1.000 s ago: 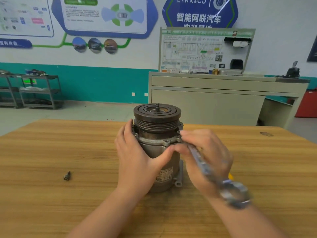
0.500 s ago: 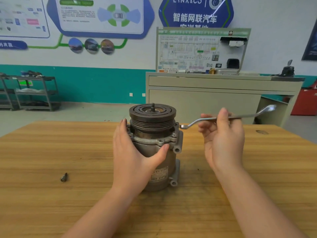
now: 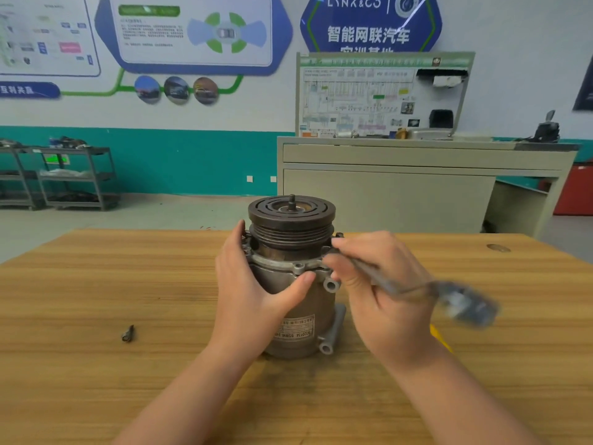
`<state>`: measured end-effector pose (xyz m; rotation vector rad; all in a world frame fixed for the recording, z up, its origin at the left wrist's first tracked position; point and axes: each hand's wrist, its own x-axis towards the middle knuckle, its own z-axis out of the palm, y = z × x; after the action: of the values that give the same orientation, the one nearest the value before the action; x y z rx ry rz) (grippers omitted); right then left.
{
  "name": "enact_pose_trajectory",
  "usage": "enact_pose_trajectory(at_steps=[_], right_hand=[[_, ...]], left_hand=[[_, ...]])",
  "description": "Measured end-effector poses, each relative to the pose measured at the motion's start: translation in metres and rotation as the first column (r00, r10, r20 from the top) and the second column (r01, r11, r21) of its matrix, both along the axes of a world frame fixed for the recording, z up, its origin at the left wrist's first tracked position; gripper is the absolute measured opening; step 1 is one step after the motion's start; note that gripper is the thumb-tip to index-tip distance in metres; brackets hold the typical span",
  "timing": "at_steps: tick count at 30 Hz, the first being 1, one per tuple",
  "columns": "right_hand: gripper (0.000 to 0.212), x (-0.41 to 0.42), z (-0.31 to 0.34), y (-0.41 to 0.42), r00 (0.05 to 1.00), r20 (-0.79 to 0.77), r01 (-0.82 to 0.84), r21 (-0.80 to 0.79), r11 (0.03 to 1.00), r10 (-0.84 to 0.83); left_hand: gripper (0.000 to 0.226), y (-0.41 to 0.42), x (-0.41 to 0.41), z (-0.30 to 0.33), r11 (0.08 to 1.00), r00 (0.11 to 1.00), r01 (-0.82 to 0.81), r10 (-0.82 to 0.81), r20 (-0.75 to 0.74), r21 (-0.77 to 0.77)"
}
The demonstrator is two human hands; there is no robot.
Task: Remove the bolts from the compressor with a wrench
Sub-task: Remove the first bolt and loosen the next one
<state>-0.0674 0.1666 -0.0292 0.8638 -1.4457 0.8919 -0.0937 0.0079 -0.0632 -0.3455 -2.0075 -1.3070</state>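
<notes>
Grey cylindrical metal compressor (image 3: 290, 284), upright on table; left hand (image 3: 253, 293) wrapped around its body; right hand (image 3: 378, 290) gripping blurred steel wrench (image 3: 417, 285), shaft running from right flange bolt toward the person's right.

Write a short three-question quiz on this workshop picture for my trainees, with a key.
1. True or false: the compressor lies on its side on the wooden table.
2. Which hand holds the wrench? A) left hand B) right hand C) neither
3. Fill in: the left hand steadies the compressor by gripping its ____.

Key
1. False: it stands upright, pulley end up.
2. B: the right hand grips the wrench, whose far end is at the flange on the compressor's right; that end is hidden by the fingers, the near end is blurred.
3. Body, just below the flange.
</notes>
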Motion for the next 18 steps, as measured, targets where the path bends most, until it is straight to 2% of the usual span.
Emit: enact_pose_trajectory(at_steps=[3, 5, 7, 8, 10, 11, 12, 13, 14, 15, 16, 17, 18], right_hand=[[0.016, -0.005, -0.004, -0.003, 0.976, -0.183, 0.144, 0.124, 0.982, -0.120], [0.014, -0.008, -0.008, -0.003, 0.977, -0.192, 0.112, 0.107, 0.988, -0.090], [0.018, -0.009, -0.008, -0.003, 0.994, -0.043, -0.103, -0.081, 0.991, 0.099], [0.019, -0.008, -0.005, -0.004, 0.973, 0.051, -0.205, -0.243, 0.948, 0.223], [0.020, -0.011, 0.004, -0.002, 0.858, 0.240, -0.244, -0.589, 0.771, 0.455], [0.022, -0.015, 0.010, 0.000, 0.733, 0.303, -0.227, -0.735, 0.639, 0.609], [0.024, -0.018, 0.016, 0.004, 0.571, 0.294, -0.206, -0.853, 0.480, 0.766], [0.025, -0.021, 0.021, 0.009, 0.423, 0.210, -0.170, -0.937, 0.304, 0.882], [0.026, -0.024, 0.024, 0.014, 0.343, 0.094, -0.133, -0.980, 0.148, 0.935], [0.025, -0.025, 0.026, 0.019, 0.331, 0.009, -0.119, -0.992, 0.051, 0.944], [0.025, -0.025, 0.026, 0.022, 0.362, -0.010, -0.127, -0.991, 0.039, 0.932], [0.024, -0.023, 0.027, 0.022, 0.421, 0.031, -0.139, -0.985, 0.098, 0.907], [0.023, -0.021, 0.026, 0.020, 0.499, 0.103, -0.147, -0.968, 0.201, 0.860]], left_hand=[[0.109, 0.005, 0.002, -0.002, 0.999, 0.999, -0.036, 0.036, 0.004, -0.013], [0.107, 0.007, 0.003, -0.002, 0.998, 0.998, -0.065, 0.065, -0.025, -0.010], [0.108, 0.007, 0.004, 0.000, 0.998, 0.997, -0.070, 0.070, -0.042, 0.004], [0.109, 0.007, 0.005, 0.001, 0.998, 0.997, -0.062, 0.063, -0.038, 0.012], [0.111, 0.007, 0.005, 0.001, 0.999, 0.998, -0.045, 0.046, -0.032, 0.020], [0.111, 0.007, 0.004, 0.001, 0.999, 0.999, -0.038, 0.039, -0.034, 0.020], [0.110, 0.007, 0.004, 0.000, 0.999, 0.999, -0.032, 0.033, -0.037, 0.020], [0.109, 0.007, 0.004, 0.000, 0.999, 0.999, -0.027, 0.028, -0.040, 0.021], [0.107, 0.007, 0.003, -0.001, 0.999, 0.999, -0.024, 0.025, -0.045, 0.023], [0.106, 0.007, 0.003, -0.001, 0.999, 0.999, -0.022, 0.023, -0.049, 0.026], [0.104, 0.007, 0.003, -0.001, 0.999, 0.998, -0.022, 0.023, -0.050, 0.030], [0.104, 0.007, 0.003, -0.001, 0.999, 0.999, -0.023, 0.025, -0.047, 0.034], [0.103, 0.006, 0.004, 0.000, 0.999, 0.999, -0.026, 0.028, -0.040, 0.037]])
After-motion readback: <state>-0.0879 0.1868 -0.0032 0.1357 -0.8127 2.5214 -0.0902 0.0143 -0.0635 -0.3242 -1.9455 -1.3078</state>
